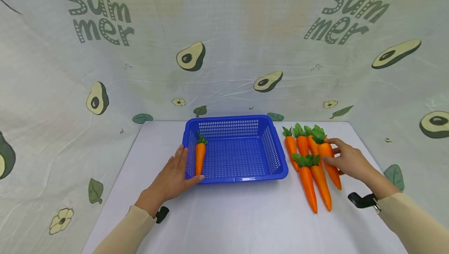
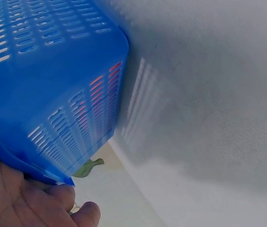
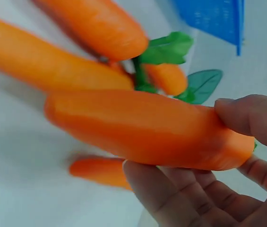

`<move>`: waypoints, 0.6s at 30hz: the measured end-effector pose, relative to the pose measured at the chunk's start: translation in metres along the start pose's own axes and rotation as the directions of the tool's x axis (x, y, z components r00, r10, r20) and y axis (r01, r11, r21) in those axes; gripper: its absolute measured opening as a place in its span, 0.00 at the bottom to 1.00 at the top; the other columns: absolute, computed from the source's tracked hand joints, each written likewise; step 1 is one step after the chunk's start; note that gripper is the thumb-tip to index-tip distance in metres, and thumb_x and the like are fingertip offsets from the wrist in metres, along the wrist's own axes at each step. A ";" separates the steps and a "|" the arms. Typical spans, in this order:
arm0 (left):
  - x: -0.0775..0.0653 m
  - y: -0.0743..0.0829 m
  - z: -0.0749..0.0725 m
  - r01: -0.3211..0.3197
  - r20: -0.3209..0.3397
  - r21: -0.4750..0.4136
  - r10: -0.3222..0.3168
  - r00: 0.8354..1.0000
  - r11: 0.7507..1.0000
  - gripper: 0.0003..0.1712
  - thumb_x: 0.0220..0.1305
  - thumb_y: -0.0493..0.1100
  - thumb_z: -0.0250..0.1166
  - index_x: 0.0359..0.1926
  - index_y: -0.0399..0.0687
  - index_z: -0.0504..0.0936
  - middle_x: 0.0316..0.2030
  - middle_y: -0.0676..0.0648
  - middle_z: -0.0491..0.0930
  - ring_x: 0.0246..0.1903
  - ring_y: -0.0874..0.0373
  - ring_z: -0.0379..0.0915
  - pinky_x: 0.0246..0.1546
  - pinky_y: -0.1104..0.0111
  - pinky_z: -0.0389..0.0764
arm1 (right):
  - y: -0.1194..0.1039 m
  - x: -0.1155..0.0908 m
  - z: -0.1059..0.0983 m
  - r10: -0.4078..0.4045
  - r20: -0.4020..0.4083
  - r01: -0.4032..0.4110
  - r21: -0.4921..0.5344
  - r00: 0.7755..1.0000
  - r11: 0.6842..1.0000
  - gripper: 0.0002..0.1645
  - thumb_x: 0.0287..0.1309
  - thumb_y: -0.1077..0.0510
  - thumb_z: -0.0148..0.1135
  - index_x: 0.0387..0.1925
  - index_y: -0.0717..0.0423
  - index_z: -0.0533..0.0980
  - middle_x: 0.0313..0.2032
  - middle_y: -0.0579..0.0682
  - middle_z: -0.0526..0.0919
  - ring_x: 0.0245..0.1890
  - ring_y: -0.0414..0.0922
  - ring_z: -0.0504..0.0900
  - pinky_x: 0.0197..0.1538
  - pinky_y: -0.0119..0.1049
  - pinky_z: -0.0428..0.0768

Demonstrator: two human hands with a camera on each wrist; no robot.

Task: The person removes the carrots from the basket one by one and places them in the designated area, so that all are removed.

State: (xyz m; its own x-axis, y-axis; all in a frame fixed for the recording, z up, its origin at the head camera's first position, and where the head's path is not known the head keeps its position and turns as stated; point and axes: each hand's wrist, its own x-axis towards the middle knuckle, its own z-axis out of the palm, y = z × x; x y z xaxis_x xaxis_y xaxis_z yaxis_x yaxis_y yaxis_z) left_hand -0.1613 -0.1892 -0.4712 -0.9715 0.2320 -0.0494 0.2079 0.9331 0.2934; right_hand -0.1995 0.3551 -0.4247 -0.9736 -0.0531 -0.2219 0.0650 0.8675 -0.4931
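Note:
My left hand (image 1: 173, 176) rests at the near left corner of a blue plastic basket (image 1: 242, 179), fingers straight along its left side and thumb across the front rim. One orange carrot (image 1: 200, 158) with green leaves lies inside against the left wall. On the right, my right hand (image 1: 352, 163) grips another carrot (image 3: 147, 127) near its leafy end, thumb on one side and fingers on the other. In the right wrist view, its tapered end overlaps a neighbouring carrot (image 3: 48, 56). The left wrist view shows the basket's slotted outer wall (image 2: 53, 90) above the palm.
Several more carrots (image 1: 307, 187) lie grouped right of the basket, leaves pointing mostly away from me. The white table (image 1: 224, 219) ends at a hanging cloth (image 1: 224, 51) printed with avocados and lettering, which also encloses both sides.

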 end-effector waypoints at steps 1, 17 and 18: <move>0.000 0.000 0.000 0.000 0.000 0.002 0.000 1.000 1.000 0.71 0.50 0.87 0.44 0.77 0.42 0.38 0.78 0.39 0.35 0.76 0.39 0.42 0.72 0.46 0.52 | 0.006 -0.001 0.001 0.018 0.015 -0.018 -0.003 1.000 1.000 0.45 0.60 0.47 0.64 0.69 0.65 0.55 0.55 0.78 0.69 0.32 0.48 0.84 0.28 0.40 0.86; 0.001 -0.002 0.001 -0.010 -0.005 0.018 0.010 1.000 1.000 0.71 0.50 0.88 0.41 0.77 0.42 0.37 0.78 0.39 0.35 0.76 0.40 0.41 0.73 0.47 0.52 | 0.056 -0.010 0.032 0.175 0.132 -0.179 0.021 0.976 0.984 0.47 0.57 0.47 0.66 0.66 0.67 0.55 0.54 0.80 0.68 0.30 0.45 0.82 0.31 0.41 0.86; 0.001 -0.002 0.001 -0.011 -0.005 0.018 0.011 1.000 1.000 0.71 0.50 0.88 0.41 0.77 0.42 0.37 0.78 0.39 0.35 0.76 0.40 0.41 0.73 0.47 0.52 | 0.057 -0.010 0.034 0.176 0.133 -0.179 0.016 0.975 0.984 0.48 0.57 0.46 0.67 0.66 0.68 0.55 0.54 0.80 0.69 0.30 0.45 0.82 0.32 0.41 0.86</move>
State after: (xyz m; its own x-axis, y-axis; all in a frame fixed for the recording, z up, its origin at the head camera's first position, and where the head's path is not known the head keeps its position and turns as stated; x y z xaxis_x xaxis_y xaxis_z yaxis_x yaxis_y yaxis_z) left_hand -0.1626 -0.1902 -0.4725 -0.9696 0.2410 -0.0415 0.2206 0.9353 0.2767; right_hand -0.1785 0.3881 -0.4791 -0.9091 0.0344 -0.4153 0.2418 0.8552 -0.4584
